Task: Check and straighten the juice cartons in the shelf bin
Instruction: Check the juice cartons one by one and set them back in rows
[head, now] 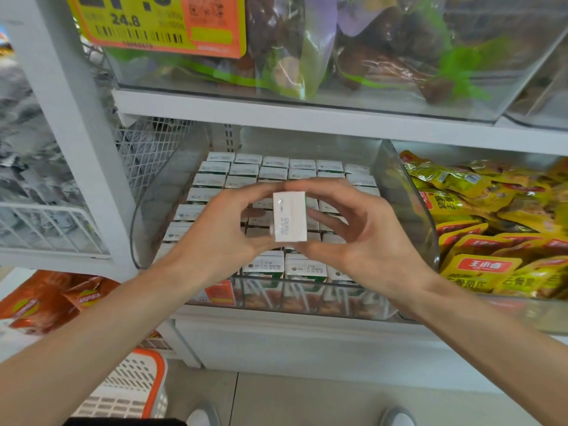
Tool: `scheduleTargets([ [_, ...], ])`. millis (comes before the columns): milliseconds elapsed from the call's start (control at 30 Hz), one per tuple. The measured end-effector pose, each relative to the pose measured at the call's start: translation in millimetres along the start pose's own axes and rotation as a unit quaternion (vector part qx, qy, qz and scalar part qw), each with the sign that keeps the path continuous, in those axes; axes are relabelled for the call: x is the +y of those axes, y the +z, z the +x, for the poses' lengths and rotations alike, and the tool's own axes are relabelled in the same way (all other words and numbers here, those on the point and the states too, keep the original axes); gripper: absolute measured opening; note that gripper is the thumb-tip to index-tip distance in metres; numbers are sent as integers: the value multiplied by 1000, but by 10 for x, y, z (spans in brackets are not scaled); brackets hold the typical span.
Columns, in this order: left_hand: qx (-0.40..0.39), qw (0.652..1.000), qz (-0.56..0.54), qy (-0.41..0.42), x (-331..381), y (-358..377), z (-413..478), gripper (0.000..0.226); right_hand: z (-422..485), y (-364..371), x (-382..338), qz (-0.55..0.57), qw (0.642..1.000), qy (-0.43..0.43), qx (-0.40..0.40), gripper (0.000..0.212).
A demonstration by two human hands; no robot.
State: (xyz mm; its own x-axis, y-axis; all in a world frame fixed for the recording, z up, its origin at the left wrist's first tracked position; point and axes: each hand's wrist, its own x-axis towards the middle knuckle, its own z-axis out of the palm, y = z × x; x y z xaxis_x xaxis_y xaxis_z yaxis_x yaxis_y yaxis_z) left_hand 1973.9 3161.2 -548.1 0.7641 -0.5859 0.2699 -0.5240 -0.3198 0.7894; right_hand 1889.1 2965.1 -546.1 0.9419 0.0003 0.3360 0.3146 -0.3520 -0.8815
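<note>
**One carton held above the shelf bin**

Nearest, on the floor at lower left, stands a white basket (132, 392) with an orange rim. Above it, both forearms reach forward. The left hand (215, 232) and right hand (356, 238) hold one juice carton (289, 216) between them, fingers curled over its top edge and thumbs beneath. Its white printed face points toward the person. The carton is over the clear shelf bin (153, 210), above the rows of cartons (273, 173) standing upright inside. Just to the right lie yellow packets (491, 229). Higher up hangs a yellow price tag (159, 23).
</note>
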Motion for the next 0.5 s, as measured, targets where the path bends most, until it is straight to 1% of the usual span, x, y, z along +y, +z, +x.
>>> scheduleTargets([
  [100, 29, 1000, -3, 10, 7, -22, 13, 63, 11, 9, -22, -25, 1000, 9, 13, 72],
  [200, 49, 999, 16, 2, -13, -39, 22, 62, 20, 52, -50, -34, 999, 30, 11, 75],
  [300, 61, 997, 56, -2, -50, -55, 38, 63, 60, 86, -40, -7, 997, 55, 59, 60],
  [367, 62, 996, 56, -23, -84, -127, 52, 65, 104, 94, -22, 30, 993, 72, 85, 53],
  [433, 73, 991, 86, -66, -132, -252, 52, 69, 177, 107, -1, 40, 992, 74, 97, 53],
  [500, 89, 984, 109, -112, -184, -381, 20, 60, 287, 139, 16, 38, 991, 70, 106, 50],
])
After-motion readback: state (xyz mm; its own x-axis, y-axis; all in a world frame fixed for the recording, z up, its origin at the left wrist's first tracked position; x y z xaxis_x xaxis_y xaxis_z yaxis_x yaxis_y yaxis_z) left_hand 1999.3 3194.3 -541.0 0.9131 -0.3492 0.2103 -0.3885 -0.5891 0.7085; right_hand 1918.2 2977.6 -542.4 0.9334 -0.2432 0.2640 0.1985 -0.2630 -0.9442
